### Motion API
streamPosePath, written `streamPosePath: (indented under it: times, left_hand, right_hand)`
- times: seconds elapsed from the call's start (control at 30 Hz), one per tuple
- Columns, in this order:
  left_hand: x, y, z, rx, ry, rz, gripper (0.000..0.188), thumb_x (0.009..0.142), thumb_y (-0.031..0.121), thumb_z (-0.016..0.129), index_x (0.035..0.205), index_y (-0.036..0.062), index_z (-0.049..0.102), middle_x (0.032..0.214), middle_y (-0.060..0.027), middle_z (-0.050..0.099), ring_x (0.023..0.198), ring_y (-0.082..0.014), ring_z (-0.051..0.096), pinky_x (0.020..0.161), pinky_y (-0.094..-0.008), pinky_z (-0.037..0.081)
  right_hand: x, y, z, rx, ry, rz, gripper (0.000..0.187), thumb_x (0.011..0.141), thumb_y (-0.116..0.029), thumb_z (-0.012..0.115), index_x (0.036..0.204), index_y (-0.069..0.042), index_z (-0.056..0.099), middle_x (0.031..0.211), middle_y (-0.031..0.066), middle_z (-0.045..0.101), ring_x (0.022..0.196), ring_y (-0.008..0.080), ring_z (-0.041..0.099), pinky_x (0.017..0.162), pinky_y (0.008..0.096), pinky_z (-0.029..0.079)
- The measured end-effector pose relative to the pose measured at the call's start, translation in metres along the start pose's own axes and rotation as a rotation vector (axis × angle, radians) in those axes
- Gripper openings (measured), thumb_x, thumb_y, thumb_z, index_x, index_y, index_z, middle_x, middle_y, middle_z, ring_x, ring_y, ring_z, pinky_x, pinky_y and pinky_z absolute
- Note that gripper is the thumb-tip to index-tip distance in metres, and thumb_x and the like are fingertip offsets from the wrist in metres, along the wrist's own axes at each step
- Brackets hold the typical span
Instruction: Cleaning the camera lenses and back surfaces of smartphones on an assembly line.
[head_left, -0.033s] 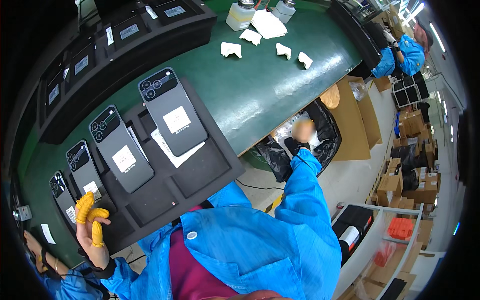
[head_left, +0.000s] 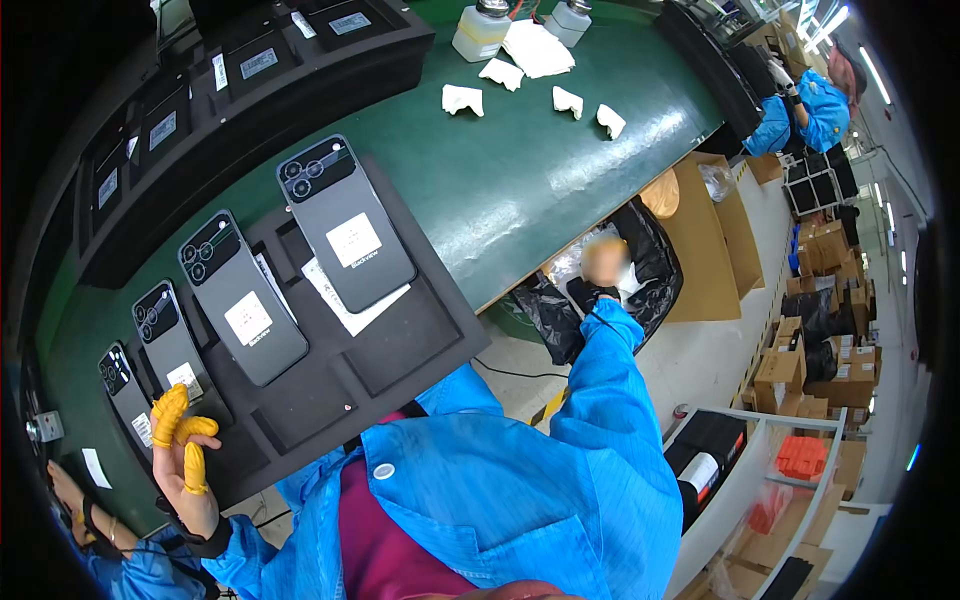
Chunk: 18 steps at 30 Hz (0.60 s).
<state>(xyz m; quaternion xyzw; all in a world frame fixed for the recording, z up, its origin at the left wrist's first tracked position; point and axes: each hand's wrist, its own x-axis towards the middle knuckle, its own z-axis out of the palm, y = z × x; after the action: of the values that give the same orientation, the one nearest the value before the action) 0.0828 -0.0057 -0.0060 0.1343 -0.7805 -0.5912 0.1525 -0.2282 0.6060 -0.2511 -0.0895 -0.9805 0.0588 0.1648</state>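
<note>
Lower left: my left hand [head_left: 182, 478] half curled, empty. Tray [head_left: 412, 342] likely keeps phones [head_left: 243, 297] apart. Right hand [head_left: 603, 265] blurry, can't tell.

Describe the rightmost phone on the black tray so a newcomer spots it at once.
Start at the green table and find the black tray at its near edge. Four dark phones slant across it in a row; take the rightmost phone, farthest from the left hand. Unlike its neighbours, it has a wide white sheet poking out on both sides.
</note>
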Motion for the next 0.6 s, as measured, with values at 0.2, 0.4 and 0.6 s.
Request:
streamPosePath:
  times: [0.2, 0.4, 0.6]
  left_hand:
    - [-0.003, 0.003, 0.0, 0.032, 0.008, -0.01, 0.063, 0.088, 0.042, 0.058, 0.132, -0.0013, 0.045, 0.13, -0.0117, 0.05, 0.087, -0.016, 0.056, 0.075, -0.0242, 0.046]
    - [-0.004, 0.0, -0.002, 0.037, 0.001, -0.017, 0.062, 0.089, 0.042, 0.058, 0.132, -0.0012, 0.045, 0.131, -0.0117, 0.05, 0.087, -0.0156, 0.056, 0.076, -0.0241, 0.046]
    - [-0.003, -0.002, -0.001, 0.033, 0.002, -0.006, 0.061, 0.089, 0.041, 0.057, 0.133, -0.0009, 0.045, 0.131, -0.0117, 0.05, 0.087, -0.0152, 0.056, 0.078, -0.0245, 0.046]
  right_hand:
    - [-0.007, -0.027, -0.02, 0.031, -0.027, -0.263, 0.024, 0.062, 0.007, 0.055, 0.084, 0.002, 0.061, 0.096, 0.029, 0.052, 0.093, 0.0435, 0.052, 0.08, 0.0454, 0.044]
    - [-0.014, -0.03, -0.03, 0.223, -0.065, -0.153, 0.03, 0.063, 0.006, 0.056, 0.091, -0.002, 0.064, 0.099, 0.023, 0.053, 0.098, 0.0406, 0.052, 0.085, 0.0419, 0.045]
    - [-0.005, 0.023, 0.014, 0.589, -0.221, 0.041, 0.035, 0.07, -0.003, 0.064, 0.105, -0.002, 0.063, 0.096, 0.0187, 0.059, 0.091, 0.0319, 0.058, 0.075, 0.0364, 0.048]
